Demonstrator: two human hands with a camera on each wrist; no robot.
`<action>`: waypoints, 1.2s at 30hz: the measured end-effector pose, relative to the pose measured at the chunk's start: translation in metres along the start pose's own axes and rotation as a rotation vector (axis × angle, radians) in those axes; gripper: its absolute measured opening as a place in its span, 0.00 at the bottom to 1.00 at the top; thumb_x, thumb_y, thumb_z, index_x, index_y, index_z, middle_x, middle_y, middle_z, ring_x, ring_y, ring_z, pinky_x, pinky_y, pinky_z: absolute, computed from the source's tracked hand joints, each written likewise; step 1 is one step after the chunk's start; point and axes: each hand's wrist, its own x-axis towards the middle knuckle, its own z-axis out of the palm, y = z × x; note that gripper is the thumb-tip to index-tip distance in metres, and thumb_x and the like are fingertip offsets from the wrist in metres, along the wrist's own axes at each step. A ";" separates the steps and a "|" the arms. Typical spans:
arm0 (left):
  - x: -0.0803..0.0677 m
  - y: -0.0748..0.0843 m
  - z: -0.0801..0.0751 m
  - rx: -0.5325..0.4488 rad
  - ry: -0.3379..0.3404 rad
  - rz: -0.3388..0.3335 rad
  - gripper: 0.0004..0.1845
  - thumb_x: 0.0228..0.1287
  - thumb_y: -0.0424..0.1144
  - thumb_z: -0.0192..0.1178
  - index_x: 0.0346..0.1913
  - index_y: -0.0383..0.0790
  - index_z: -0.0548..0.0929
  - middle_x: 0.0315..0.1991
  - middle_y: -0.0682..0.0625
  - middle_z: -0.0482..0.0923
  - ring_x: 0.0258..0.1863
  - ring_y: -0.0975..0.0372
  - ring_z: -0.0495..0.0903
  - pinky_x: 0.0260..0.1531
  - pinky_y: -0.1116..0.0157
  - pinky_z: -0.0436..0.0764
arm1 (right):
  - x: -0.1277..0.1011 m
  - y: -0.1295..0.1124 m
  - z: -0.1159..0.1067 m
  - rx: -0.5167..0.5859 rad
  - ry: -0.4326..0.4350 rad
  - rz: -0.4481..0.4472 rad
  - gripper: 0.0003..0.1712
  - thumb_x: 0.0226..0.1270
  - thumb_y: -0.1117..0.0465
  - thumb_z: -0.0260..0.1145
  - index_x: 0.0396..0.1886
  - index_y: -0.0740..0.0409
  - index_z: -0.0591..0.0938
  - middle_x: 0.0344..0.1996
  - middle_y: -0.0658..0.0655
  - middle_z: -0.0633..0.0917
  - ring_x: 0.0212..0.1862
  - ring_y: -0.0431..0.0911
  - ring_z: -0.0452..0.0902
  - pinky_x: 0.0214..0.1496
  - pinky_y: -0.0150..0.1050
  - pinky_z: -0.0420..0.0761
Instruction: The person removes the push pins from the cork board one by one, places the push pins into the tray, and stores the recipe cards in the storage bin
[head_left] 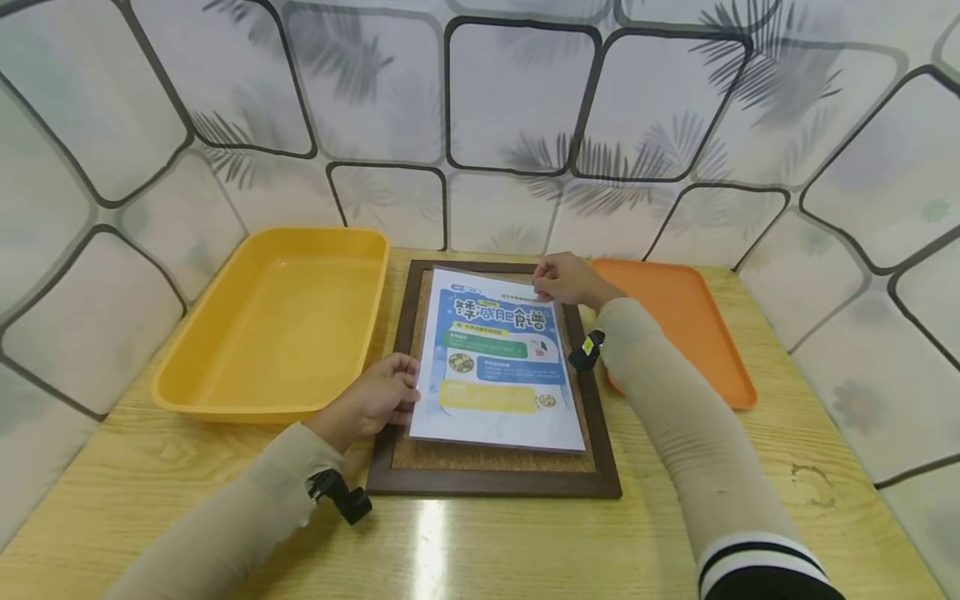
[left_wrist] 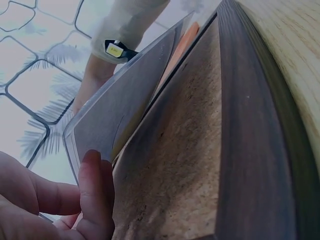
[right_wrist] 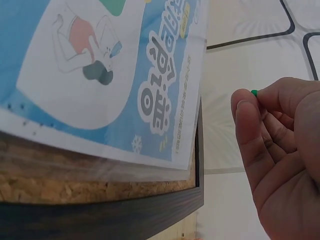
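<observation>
My left hand (head_left: 371, 400) grips the left edge of a laminated poster (head_left: 498, 362), fingers curled around it, lifting that side slightly off the cork board (head_left: 495, 462) (the wrist view shows the gap beneath). The poster lies over the middle of the dark-framed board on the wooden table (head_left: 525, 550). My right hand (head_left: 566, 279), at the poster's one o'clock corner, pinches a small green pin (right_wrist: 254, 92) between curled fingertips. A yellow tray (head_left: 277, 321) sits at nine o'clock, an orange tray (head_left: 697, 325) at three o'clock.
</observation>
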 end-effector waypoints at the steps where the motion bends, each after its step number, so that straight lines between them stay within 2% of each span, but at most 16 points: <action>1: -0.001 0.001 0.000 -0.002 -0.002 0.002 0.19 0.59 0.20 0.47 0.52 0.38 0.64 0.37 0.43 0.69 0.26 0.57 0.73 0.21 0.64 0.76 | 0.000 0.000 -0.001 -0.001 0.000 -0.001 0.05 0.61 0.66 0.57 0.33 0.66 0.76 0.26 0.59 0.83 0.30 0.50 0.81 0.38 0.45 0.80; 7: -0.004 0.006 -0.001 -0.032 -0.005 0.011 0.18 0.58 0.19 0.46 0.50 0.38 0.64 0.35 0.45 0.69 0.24 0.58 0.72 0.20 0.64 0.75 | -0.002 0.001 -0.005 -0.010 0.016 0.000 0.05 0.61 0.67 0.56 0.33 0.66 0.76 0.26 0.59 0.82 0.31 0.51 0.80 0.37 0.43 0.81; 14: -0.006 0.010 -0.003 -0.047 -0.012 0.028 0.18 0.59 0.19 0.46 0.50 0.38 0.63 0.35 0.44 0.69 0.25 0.58 0.73 0.21 0.65 0.75 | -0.004 0.002 -0.011 -0.064 0.055 0.011 0.06 0.60 0.64 0.57 0.34 0.63 0.76 0.25 0.57 0.82 0.30 0.49 0.80 0.30 0.35 0.78; 24: -0.008 0.016 -0.007 -0.051 -0.008 0.050 0.19 0.59 0.19 0.46 0.52 0.38 0.63 0.35 0.44 0.69 0.26 0.57 0.72 0.21 0.64 0.75 | -0.011 0.002 -0.019 -0.007 0.060 0.027 0.07 0.60 0.65 0.55 0.35 0.65 0.75 0.27 0.61 0.82 0.33 0.55 0.80 0.39 0.49 0.79; 32: -0.011 0.023 -0.011 -0.053 0.000 0.055 0.19 0.61 0.20 0.46 0.53 0.39 0.63 0.35 0.45 0.69 0.28 0.57 0.73 0.22 0.64 0.75 | -0.017 0.000 -0.024 -0.013 0.081 0.033 0.07 0.60 0.65 0.57 0.36 0.64 0.75 0.27 0.60 0.83 0.32 0.51 0.80 0.32 0.39 0.78; 36: -0.012 0.026 -0.013 -0.064 -0.005 0.056 0.20 0.61 0.20 0.45 0.53 0.39 0.63 0.35 0.45 0.68 0.27 0.57 0.73 0.22 0.65 0.75 | -0.018 0.002 -0.026 0.030 0.086 0.044 0.07 0.60 0.65 0.57 0.36 0.65 0.75 0.28 0.61 0.83 0.32 0.52 0.80 0.35 0.41 0.79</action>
